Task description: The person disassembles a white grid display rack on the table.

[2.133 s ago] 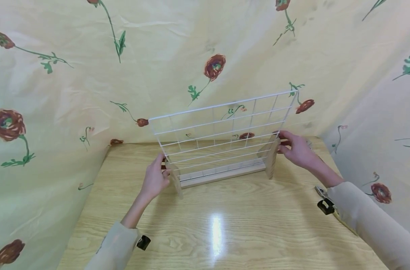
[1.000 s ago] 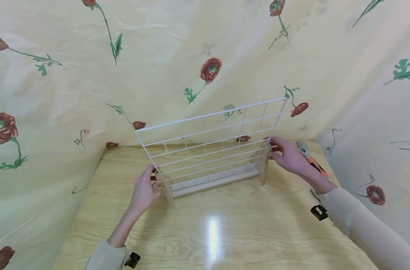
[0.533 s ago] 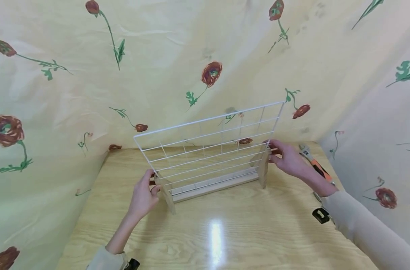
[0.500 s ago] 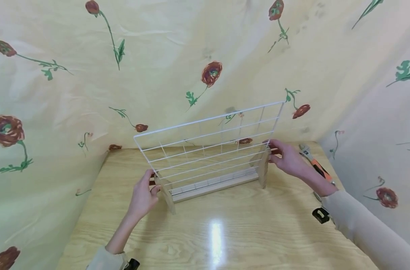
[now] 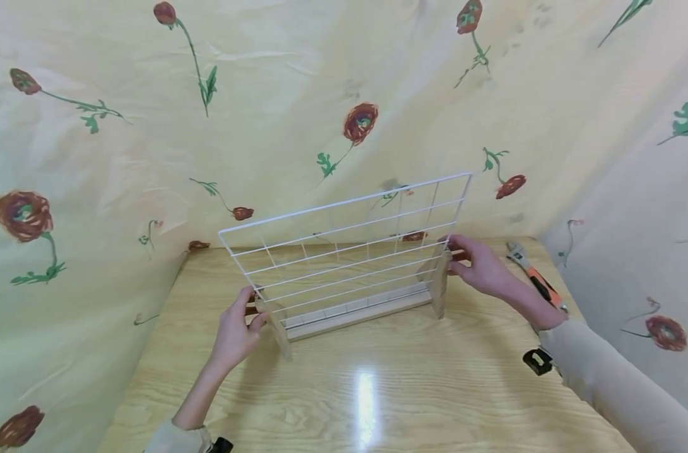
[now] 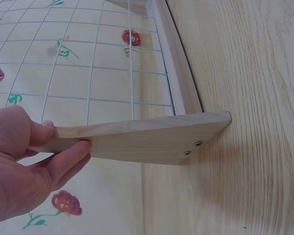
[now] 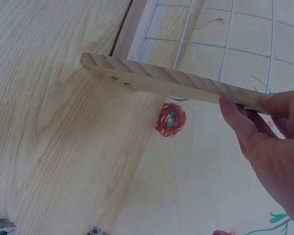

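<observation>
A rack made of a white wire grid (image 5: 344,203) between two wooden side boards, joined by a low wooden rail (image 5: 358,319), stands on the table. My left hand (image 5: 236,330) pinches the upper end of the left side board (image 5: 276,330), thumb and fingers on its opposite faces. Two screw heads (image 6: 198,143) show low on that board in the left wrist view. On the other end, my right hand (image 5: 477,267) grips the top of the right side board (image 5: 439,286) in the same way. The grid leans back between the hands.
An adjustable wrench (image 5: 536,283) with an orange and black handle lies on the table right of my right hand. A flower-printed cloth (image 5: 276,126) hangs behind the wood-grain table (image 5: 299,402) and along its sides.
Held by both hands, the rack has shifted left and a little towards me, with only slight movement in the last half second. The wrench has come out from behind the right hand.
</observation>
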{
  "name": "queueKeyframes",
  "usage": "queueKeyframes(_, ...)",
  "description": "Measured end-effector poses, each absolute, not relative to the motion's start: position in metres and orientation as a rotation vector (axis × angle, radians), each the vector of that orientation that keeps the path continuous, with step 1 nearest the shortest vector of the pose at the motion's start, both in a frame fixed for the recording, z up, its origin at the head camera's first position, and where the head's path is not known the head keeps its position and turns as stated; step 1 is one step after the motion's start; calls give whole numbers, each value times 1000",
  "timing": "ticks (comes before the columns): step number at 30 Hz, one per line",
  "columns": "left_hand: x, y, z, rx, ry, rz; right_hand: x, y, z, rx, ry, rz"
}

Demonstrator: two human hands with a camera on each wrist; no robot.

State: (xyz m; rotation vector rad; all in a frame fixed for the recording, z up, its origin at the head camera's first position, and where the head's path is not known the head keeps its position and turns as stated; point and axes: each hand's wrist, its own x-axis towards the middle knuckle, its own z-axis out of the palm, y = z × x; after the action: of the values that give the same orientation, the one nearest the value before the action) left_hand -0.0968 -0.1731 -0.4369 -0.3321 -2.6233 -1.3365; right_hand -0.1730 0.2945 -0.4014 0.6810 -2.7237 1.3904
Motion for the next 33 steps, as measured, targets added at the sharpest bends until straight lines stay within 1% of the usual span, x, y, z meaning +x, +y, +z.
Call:
queueKeyframes(16,-92,-180,-436,-329,-2597,-1381,-168,286,-399,642,-2751,1386)
queueKeyframes(24,-87,-183,-436,-305,-2594,-1373,-169,282,-405,674,-2726,1395)
queueKeyframes(33,-83,-188,-437,-308,-2566,-1378,-168,276,-403,690,-2704,1369)
